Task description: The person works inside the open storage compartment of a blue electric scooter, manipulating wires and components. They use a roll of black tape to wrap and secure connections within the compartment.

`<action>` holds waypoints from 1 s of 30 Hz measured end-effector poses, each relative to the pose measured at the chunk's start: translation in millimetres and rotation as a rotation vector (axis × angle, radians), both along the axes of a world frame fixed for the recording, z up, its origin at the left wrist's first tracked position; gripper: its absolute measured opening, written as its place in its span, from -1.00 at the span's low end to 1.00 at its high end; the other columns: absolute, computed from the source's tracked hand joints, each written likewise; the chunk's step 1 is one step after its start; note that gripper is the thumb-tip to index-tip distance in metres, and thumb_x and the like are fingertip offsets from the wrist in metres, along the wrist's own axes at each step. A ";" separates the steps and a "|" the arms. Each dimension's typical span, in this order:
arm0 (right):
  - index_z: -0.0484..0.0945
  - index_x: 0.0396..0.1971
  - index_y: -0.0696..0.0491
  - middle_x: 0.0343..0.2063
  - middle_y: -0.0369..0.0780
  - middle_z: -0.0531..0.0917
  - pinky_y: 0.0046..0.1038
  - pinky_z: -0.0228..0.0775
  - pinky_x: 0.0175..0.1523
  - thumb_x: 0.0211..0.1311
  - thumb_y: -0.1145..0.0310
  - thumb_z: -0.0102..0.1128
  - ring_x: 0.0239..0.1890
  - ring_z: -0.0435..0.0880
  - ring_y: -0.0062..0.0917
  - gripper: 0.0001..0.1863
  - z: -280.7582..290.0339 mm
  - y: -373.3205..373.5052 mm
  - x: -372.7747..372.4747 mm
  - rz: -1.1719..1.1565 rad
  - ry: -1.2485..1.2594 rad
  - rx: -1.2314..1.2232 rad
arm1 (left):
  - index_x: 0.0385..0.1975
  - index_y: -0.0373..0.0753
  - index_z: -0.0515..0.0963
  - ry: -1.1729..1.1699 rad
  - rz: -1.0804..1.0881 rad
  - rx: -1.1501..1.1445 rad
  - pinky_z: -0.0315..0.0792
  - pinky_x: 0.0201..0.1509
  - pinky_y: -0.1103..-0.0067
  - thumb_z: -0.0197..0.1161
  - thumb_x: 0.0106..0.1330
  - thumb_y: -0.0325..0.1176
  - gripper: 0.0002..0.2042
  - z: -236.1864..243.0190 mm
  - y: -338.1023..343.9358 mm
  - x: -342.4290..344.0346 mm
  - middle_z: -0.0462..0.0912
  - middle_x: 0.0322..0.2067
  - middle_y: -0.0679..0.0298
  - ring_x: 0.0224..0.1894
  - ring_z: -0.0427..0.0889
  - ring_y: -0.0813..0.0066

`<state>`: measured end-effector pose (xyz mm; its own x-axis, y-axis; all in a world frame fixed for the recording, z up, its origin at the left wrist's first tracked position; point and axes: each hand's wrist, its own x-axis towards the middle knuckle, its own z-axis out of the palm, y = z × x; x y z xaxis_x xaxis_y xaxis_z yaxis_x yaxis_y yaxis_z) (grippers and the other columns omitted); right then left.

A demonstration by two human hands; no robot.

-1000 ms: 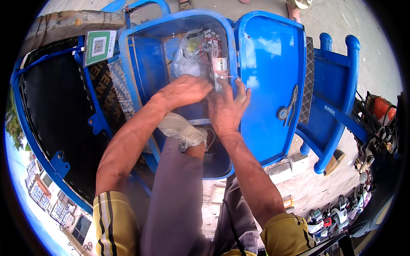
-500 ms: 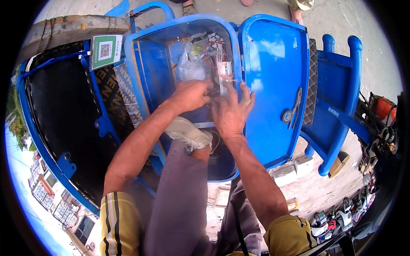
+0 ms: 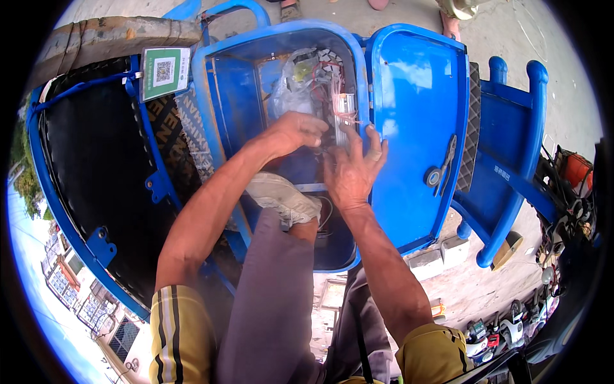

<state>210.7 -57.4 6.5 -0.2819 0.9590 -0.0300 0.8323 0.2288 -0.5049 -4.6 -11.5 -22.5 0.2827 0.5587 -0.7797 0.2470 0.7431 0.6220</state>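
Both my hands reach into an open blue compartment (image 3: 230, 96) that holds a tangle of red and white wires (image 3: 326, 70), a small silver box (image 3: 344, 104) and a crumpled clear plastic bag (image 3: 291, 86). My left hand (image 3: 295, 131) is curled around the wires just below the bag. Beside it, my right hand (image 3: 352, 171) has its fingers spread, the tips touching the wires under the silver box. My foot in a grey shoe (image 3: 284, 198) rests on the compartment's lower part, under both hands.
The compartment's blue lid (image 3: 416, 128) stands open to the right, with a latch (image 3: 441, 169) on it. A black panel (image 3: 89, 166) with a green tag (image 3: 165, 72) lies left. Blue tube frame (image 3: 511, 160) sits right, and parked scooters (image 3: 499, 329) at lower right.
Both hands have moved a little deeper into the compartment, toward the wires and silver box. The left hand has closed more tightly on the wires.
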 end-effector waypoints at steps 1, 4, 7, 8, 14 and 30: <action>0.85 -0.30 -0.06 0.40 -0.35 0.53 0.36 -0.12 0.65 0.19 0.27 0.55 0.61 0.20 -0.04 -0.88 1.3 0.3 -0.6 -0.003 0.006 -0.009 | 0.35 -0.31 0.65 0.009 0.009 -0.012 0.55 0.32 0.33 0.44 0.40 -0.51 -0.51 1.3 -0.1 0.8 0.77 0.15 -0.05 0.20 0.72 0.23; 0.85 -0.31 -0.06 0.40 -0.37 0.53 0.36 -0.16 0.67 0.21 0.26 0.54 0.62 0.19 -0.07 -0.88 0.3 -1.1 -0.6 -0.015 0.016 -0.006 | 0.38 -0.29 0.64 -0.012 -0.016 -0.030 0.55 0.29 0.35 0.44 0.37 -0.56 -0.47 1.5 1.3 -0.1 0.75 0.20 -0.05 0.21 0.70 0.23; 0.85 -0.29 -0.05 0.40 -0.32 0.53 0.36 -0.10 0.64 0.23 0.26 0.54 0.60 0.21 -0.02 -0.87 -0.2 -0.2 -0.1 -0.007 0.008 0.007 | 0.36 -0.28 0.65 -0.054 -0.016 0.029 0.55 0.23 0.43 0.43 0.36 -0.59 -0.48 5.2 -1.2 -2.1 0.76 0.09 0.10 0.14 0.68 0.37; 0.85 -0.27 -0.05 0.40 -0.31 0.53 0.36 -0.06 0.62 0.23 0.26 0.54 0.58 0.22 0.01 -0.86 0.2 0.4 0.0 0.000 0.003 0.009 | 0.33 -0.29 0.66 -0.073 0.003 0.043 0.55 0.21 0.45 0.42 0.36 -0.60 -0.50 5.6 -2.1 -2.4 0.74 0.03 0.16 0.10 0.66 0.43; 0.84 -0.26 -0.01 0.39 -0.30 0.54 0.37 -0.05 0.61 0.23 0.27 0.53 0.58 0.24 0.00 -0.85 1.7 0.4 -1.5 0.000 -0.015 0.014 | 0.21 -0.28 0.68 -0.067 -0.067 0.229 0.56 0.06 0.52 0.39 0.35 -0.64 -0.58 15.6 -3.4 0.4 0.61 -0.21 0.40 -0.11 0.57 0.61; 0.85 -0.27 0.01 0.37 -0.31 0.56 0.35 -0.06 0.62 0.24 0.32 0.51 0.57 0.26 -0.01 -0.88 -2.7 -0.8 0.5 -0.013 0.000 0.046 | 0.01 -0.27 0.76 0.227 -0.254 0.363 0.63 0.12 0.27 0.42 0.41 -0.48 -0.79 56.6 7.4 -4.9 0.78 -0.01 0.13 -0.01 0.77 0.11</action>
<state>211.2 -58.1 3.8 -0.2691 0.9630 0.0137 0.8355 0.2405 -0.4941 -9.5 -4.1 34.1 0.2905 0.7408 -0.6056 0.5514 0.3877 0.7387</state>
